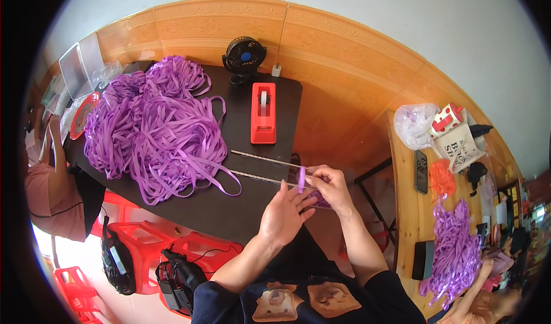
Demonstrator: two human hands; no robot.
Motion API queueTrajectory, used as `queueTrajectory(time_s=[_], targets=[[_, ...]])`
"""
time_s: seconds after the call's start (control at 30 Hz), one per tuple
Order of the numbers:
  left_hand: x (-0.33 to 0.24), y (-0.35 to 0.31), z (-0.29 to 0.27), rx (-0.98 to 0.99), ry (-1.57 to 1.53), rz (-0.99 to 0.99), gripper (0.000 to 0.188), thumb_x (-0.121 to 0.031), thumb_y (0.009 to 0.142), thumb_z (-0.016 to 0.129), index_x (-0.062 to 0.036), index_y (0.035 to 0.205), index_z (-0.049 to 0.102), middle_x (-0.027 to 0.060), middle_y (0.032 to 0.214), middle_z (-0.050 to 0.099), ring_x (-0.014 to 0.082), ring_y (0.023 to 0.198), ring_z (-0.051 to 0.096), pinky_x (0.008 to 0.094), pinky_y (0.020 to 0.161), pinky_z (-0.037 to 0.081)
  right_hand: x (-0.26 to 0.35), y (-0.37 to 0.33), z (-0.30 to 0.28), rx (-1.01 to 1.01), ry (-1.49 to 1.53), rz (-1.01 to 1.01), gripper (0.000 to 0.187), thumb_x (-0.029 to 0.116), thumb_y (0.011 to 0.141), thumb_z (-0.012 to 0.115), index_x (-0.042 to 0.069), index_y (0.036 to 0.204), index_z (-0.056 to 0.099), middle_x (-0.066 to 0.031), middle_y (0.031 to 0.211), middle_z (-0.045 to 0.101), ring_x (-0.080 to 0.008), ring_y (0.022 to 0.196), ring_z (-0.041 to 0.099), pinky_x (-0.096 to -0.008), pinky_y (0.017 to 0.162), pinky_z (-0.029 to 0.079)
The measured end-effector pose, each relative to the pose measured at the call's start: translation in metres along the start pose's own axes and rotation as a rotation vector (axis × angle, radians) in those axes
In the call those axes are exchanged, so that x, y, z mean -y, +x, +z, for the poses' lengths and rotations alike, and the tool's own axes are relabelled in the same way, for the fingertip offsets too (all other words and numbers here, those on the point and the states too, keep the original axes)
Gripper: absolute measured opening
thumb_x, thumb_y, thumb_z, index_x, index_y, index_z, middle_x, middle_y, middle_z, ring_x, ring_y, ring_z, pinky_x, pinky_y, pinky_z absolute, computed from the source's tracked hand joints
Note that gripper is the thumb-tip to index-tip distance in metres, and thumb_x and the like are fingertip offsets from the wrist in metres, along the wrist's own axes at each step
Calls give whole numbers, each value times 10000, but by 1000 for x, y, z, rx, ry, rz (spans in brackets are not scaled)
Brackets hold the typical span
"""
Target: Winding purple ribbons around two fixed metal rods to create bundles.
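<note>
Two thin twisted metal rods stick out side by side past the right edge of the dark table. A loop of purple ribbon goes around both rods. My right hand is closed beside this loop, thumb and fingers pinching at the ribbon; its fingertips partly hide the rod ends. Below the rods my left hand is open, palm up with fingers spread, holding nothing. More purple ribbon shows beneath my right hand. To the left, a big tangled heap of purple ribbon covers much of the table.
On the dark table stand a red tape dispenser and a black fan. A wooden table at right bears more purple ribbon, a phone and bags. Red stools hold black bags. People sit at both sides.
</note>
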State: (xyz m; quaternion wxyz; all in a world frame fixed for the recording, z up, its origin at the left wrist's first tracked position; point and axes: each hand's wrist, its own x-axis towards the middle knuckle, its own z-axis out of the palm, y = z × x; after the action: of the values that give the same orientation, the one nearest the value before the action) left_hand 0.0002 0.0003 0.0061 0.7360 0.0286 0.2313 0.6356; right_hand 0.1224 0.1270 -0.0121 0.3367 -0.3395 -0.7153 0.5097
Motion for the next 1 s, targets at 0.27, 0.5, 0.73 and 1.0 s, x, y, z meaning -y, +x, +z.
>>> queueTrajectory(time_s=[0.27,0.5,0.73,1.0], targets=[[2,3,-3,8,10,-6,708,-534,972,314,12,1422,276,171,1418,352,284,1261,384,415,1008,304,-18,-6,-14,94,464,230,73,20,859,614,-35,837,656,-120,1073,619,-120,879,578,-250,797,459],[0,2,0,-7,8,7,714,-553,964,309,15,1395,329,156,1384,420,278,1219,423,390,963,334,-22,-10,-12,132,458,162,72,11,869,600,-34,862,655,-100,1053,630,-125,894,576,-252,801,459],[0,4,1,3,2,8,722,-556,953,339,9,1401,317,162,1386,414,287,1219,424,394,947,343,-53,3,4,260,632,278,145,62,886,587,-38,970,652,-92,980,666,-127,885,609,-249,810,472],[2,3,0,-4,-2,8,717,-550,952,349,10,1398,318,159,1404,395,290,1226,417,394,954,338,-67,14,23,410,849,248,121,145,893,623,24,909,617,-22,913,610,-84,784,572,-214,690,460]])
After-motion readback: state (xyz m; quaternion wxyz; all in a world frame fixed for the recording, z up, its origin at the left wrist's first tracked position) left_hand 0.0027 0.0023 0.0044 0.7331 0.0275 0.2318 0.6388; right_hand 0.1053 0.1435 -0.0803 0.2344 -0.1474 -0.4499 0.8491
